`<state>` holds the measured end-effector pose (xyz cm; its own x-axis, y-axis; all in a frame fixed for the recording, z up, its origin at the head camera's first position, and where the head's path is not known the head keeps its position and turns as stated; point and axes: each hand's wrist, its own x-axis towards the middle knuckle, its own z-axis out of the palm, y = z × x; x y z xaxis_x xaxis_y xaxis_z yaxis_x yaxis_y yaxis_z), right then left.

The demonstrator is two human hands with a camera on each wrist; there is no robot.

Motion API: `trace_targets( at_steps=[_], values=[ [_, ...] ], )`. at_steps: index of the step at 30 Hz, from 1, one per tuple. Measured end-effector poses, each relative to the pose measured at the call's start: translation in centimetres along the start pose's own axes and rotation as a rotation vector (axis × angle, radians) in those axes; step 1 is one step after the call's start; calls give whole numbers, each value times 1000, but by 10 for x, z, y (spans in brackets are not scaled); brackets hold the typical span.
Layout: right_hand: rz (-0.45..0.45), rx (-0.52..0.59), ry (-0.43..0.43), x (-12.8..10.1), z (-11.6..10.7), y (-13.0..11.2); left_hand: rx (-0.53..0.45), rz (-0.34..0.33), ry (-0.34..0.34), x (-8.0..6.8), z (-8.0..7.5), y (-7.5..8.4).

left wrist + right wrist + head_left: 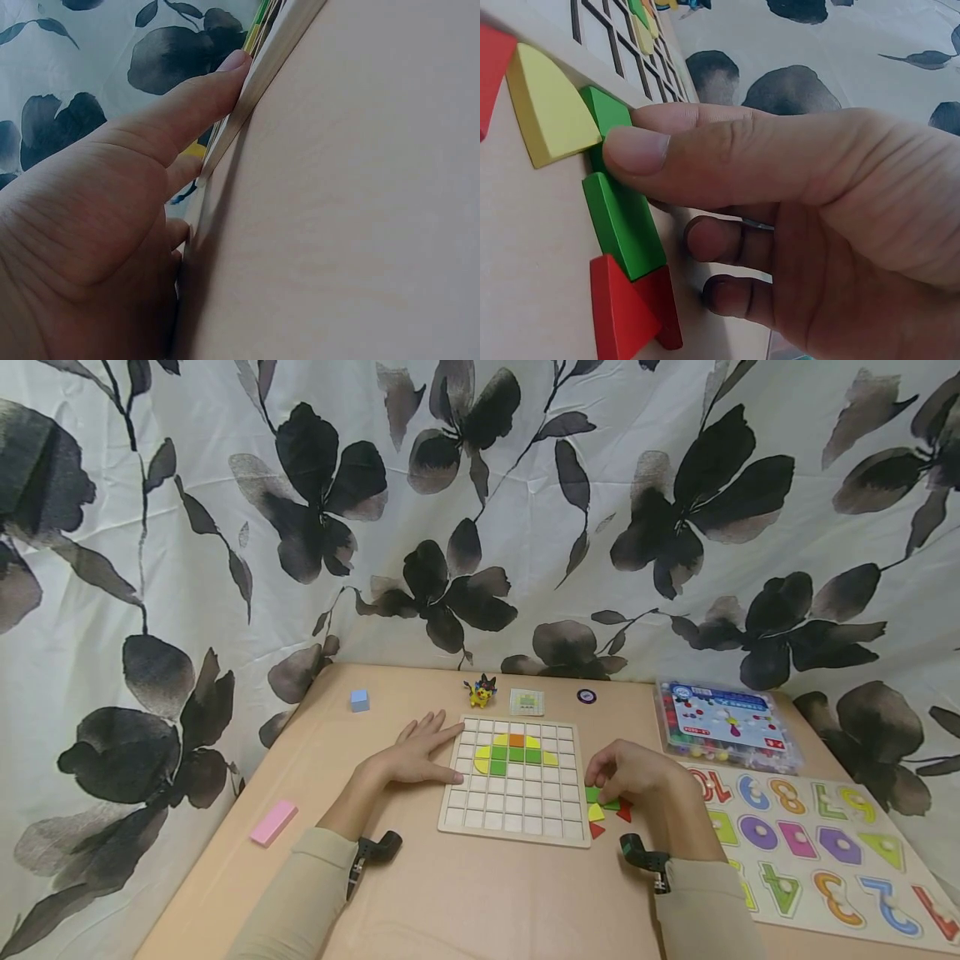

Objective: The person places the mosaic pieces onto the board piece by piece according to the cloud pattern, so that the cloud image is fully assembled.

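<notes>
My left hand lies flat, fingers straight, against the grid board, while my right hand pinches a green piece beside the board's right edge, under my thumb.

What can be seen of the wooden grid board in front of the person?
The wooden grid board is a pale, square tray of small square cells, lying flat on the tan table. Near its top, yellow, green and orange pieces fill some cells in a dome shape; the other cells are bare. The left hand rests flat against its left edge. Loose green, yellow and red pieces lie just off its right edge.
</notes>
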<state>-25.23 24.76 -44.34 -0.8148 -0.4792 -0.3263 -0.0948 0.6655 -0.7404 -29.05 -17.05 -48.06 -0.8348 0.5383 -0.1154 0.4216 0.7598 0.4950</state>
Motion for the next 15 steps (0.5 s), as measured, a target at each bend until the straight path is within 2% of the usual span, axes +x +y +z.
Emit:
trace_targets(
  at_steps=[15],
  values=[
    [27, -3, 89, 3, 2, 0, 11, -2, 2, 0, 2, -2]
  ],
)
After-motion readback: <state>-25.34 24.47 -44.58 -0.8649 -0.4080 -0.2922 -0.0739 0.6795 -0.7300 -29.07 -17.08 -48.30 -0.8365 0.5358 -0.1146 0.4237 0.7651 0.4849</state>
